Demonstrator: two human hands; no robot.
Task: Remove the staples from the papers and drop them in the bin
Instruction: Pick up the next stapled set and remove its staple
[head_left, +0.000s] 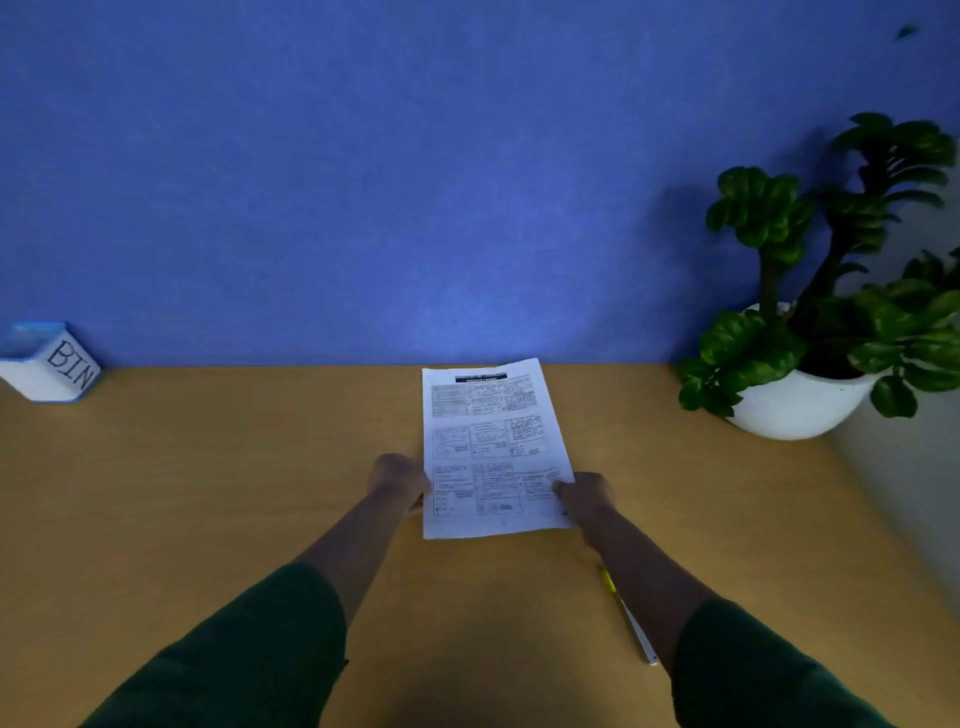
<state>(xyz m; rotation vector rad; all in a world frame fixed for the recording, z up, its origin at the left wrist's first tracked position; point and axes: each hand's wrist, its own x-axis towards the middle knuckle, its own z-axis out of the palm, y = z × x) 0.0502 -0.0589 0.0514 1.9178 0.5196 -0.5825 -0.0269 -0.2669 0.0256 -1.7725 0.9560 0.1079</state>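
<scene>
Papers (493, 452) lie on the wooden table (260, 467), a white printed set with a dark title bar at the far edge and three rows of boxed text and tables below it; the print is too small to read, and no staple can be made out. The sheets sit slightly turned, their far edge close to the blue wall (363, 182), and the near part lies between the two hands. At the near-left edge of the sheets, the left hand (397, 480) has its fingers curled and grips that edge. On the near-right side, the right hand (584, 493) pinches the papers, its thumb lying on top of the printed face. Both arms reach forward from green sleeves (249, 654). A white bin (49, 369), lettered BIN, stands at the far left of the table, well apart from the papers. A yellow and white pen-like tool (628, 616) lies on the table just beside the right forearm. A leafy plant in a white pot (795, 405) stands at the far right.
</scene>
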